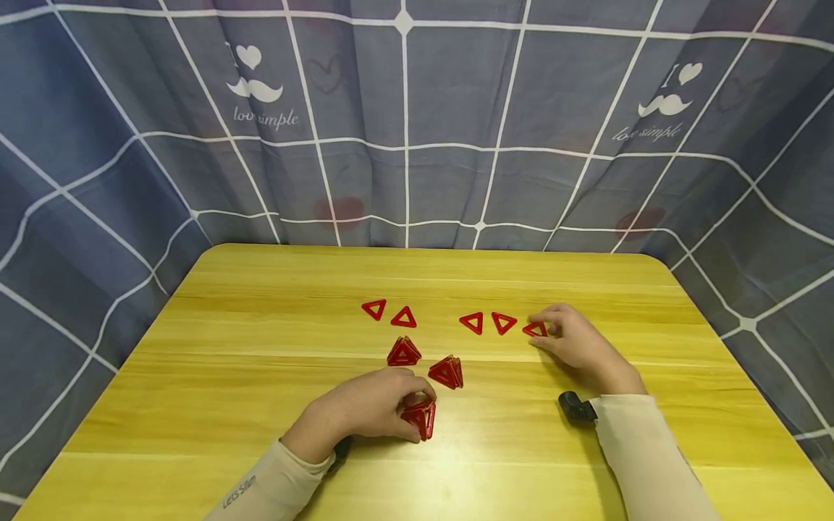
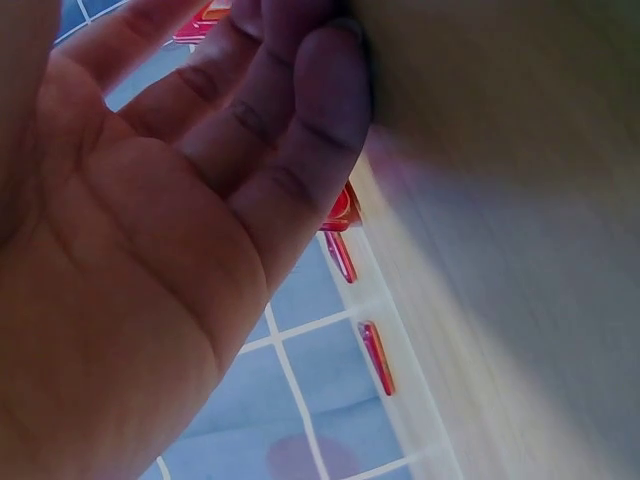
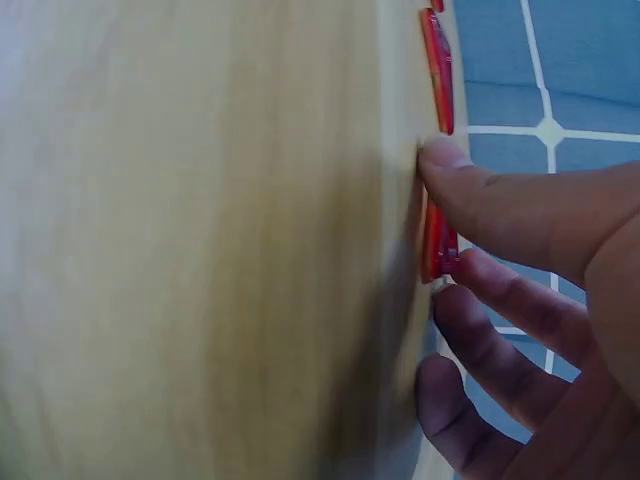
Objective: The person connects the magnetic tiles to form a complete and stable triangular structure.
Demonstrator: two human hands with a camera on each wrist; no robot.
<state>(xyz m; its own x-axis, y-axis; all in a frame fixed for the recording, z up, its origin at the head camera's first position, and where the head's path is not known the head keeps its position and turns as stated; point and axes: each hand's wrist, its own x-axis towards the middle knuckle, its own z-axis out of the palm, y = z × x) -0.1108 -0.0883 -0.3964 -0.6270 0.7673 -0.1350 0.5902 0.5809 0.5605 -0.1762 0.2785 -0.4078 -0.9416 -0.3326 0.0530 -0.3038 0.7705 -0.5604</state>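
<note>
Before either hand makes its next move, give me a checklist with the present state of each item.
1. Left hand grips the nearest red pyramid: ok, thumb and fingers are around it.
2. Nearest red pyramid closed on all sides: cannot tell, the hand hides part of it.
3. Right hand has the rightmost triangle: ok, thumb and fingers are at its edges.
4. Rightmost triangle lifted well clear of the table: not ok, it appears to be down at the surface.
5. Left pair of triangles and middle pair of triangles free of both hands: ok.
</note>
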